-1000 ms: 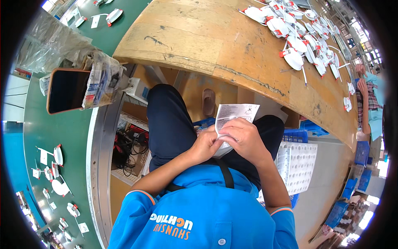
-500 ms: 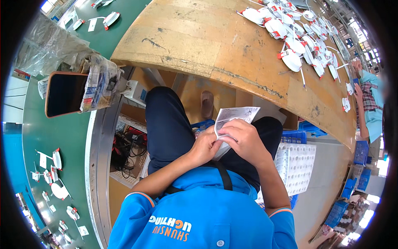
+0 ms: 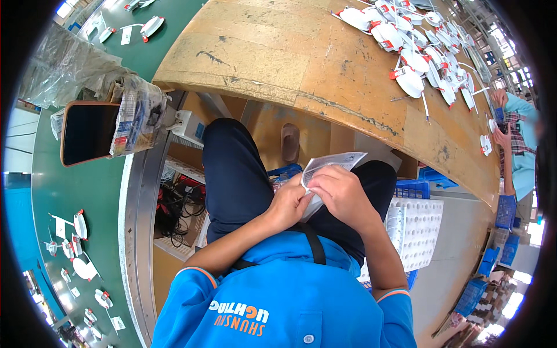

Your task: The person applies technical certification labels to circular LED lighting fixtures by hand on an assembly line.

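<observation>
Over my lap, a white printed leaflet is held between both hands, its upper part bent and tilted away from me. My left hand is closed on the leaflet's left side, the thumb pointing toward the right hand. My right hand lies across the front of the paper with its fingers curled and pressed on it. A lower white part of the paper shows beneath the hands. The fingertips behind the paper are hidden.
The worn wooden table ahead carries a pile of white downlights with red clips. At left, more downlights lie on a green conveyor belt, near a mounted phone. A white perforated tray stands at right; another person works beyond.
The top of the leaflet has tipped lower and looks flatter. My hands have shifted only slightly. The other person's hands at far right have moved a little.
</observation>
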`<state>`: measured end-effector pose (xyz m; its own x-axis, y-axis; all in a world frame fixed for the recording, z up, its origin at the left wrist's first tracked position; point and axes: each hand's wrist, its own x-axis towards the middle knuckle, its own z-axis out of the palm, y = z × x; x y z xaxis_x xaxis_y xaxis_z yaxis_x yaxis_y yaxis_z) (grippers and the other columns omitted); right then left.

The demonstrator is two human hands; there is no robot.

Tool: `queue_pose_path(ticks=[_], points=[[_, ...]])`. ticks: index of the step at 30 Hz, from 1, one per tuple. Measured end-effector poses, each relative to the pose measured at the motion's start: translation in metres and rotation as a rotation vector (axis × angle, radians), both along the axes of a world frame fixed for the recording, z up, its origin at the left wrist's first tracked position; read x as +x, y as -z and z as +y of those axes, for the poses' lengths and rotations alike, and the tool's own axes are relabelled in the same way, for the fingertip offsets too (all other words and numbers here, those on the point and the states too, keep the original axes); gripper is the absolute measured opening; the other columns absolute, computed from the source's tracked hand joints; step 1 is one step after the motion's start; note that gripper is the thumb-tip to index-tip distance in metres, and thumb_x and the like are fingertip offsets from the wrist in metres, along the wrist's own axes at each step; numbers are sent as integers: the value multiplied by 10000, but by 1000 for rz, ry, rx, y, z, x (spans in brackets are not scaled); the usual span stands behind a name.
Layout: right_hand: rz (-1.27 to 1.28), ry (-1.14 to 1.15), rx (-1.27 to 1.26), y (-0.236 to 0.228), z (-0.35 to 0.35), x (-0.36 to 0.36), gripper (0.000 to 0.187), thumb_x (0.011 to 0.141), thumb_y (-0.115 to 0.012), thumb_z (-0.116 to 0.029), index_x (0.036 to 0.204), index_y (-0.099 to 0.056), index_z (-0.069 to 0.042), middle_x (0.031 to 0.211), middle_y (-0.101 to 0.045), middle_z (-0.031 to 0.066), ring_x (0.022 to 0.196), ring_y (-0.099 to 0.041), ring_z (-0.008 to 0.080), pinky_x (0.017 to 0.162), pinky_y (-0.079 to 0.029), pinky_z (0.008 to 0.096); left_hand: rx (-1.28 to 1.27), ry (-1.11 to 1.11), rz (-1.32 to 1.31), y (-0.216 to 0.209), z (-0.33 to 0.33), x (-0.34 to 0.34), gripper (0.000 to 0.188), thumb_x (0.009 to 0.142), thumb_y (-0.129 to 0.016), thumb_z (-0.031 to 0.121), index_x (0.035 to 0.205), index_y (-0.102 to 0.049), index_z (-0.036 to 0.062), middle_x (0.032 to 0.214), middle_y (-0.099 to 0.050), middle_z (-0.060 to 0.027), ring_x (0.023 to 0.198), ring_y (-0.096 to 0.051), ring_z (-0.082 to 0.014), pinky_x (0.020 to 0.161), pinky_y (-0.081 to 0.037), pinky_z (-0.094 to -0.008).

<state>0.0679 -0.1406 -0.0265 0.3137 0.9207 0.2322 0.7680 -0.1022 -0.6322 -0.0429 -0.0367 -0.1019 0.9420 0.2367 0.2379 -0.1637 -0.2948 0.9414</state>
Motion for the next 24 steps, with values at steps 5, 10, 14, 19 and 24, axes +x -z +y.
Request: queue_pose_path(ticks=[5,10,14,19,24], points=[[181,408,198,-13,-24,11,49,709,-614,10,751,-591,1,786,-591,84,705,-572,170,645,-449,247,-393,-111,225,22,4,-2,166,824,-522,25,977,-576,-6,914,-595,-64,840,-550,-129,731,-440,-262],[658,372,1007,-95,-93,31,99,814,-551,-34,900,-565,13,894,-584,105,847,-559,185,763,-470,322,-363,-372,486,63,24,0,178,811,-532,41,960,-580,-46,846,-623,-52,713,-558,-102,654,-455,-248],[482,659,1110,-125,-123,11,99,804,-551,-17,899,-562,8,931,-585,126,903,-550,204,839,-438,352,-479,-546,522,89,12,9,222,780,-541,36,976,-574,-64,865,-625,-88,732,-575,-138,647,-454,-270],[423,726,887,-98,-101,2,64,772,-560,32,835,-568,45,912,-568,113,833,-509,139,793,-389,259,-538,-587,656,110,-37,10,253,751,-570,86,948,-576,-73,887,-616,-147,781,-591,-205,675,-461,-325],[492,714,851,-108,-95,-5,70,759,-600,3,818,-574,32,872,-564,77,779,-485,112,732,-369,217,-462,-588,751,115,-38,5,281,767,-570,85,1002,-532,-66,858,-605,-142,754,-599,-237,650,-476,-322]])
